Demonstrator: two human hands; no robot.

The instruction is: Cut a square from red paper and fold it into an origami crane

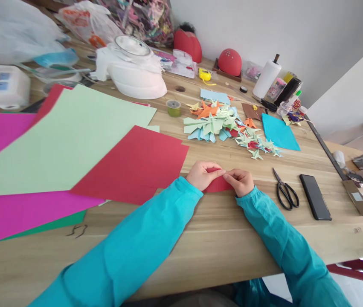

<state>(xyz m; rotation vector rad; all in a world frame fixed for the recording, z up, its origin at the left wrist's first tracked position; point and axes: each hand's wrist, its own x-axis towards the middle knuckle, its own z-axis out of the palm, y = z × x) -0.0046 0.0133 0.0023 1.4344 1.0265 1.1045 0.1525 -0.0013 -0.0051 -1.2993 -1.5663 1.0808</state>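
Between my hands, a small piece of red paper (219,185) lies on the wooden table. My left hand (203,174) pinches its upper edge with thumb and fingers. From the other side my right hand (241,181) pinches the same edge, and the fingertips of both hands nearly meet. Part of the paper is hidden under the fingers. Larger red sheets (136,164) lie just left of my left hand. Black-handled scissors (285,189) rest to the right of my right hand, points away from me. Beyond my hands sits a pile of folded paper stars and shapes (211,123).
Big pale green (72,136) and magenta sheets (40,213) cover the left side. A black phone (315,197) lies at the right, with a blue sheet (280,132) farther back. A tape measure (204,74), a white roll (266,79) and bags (18,34) stand along the back.
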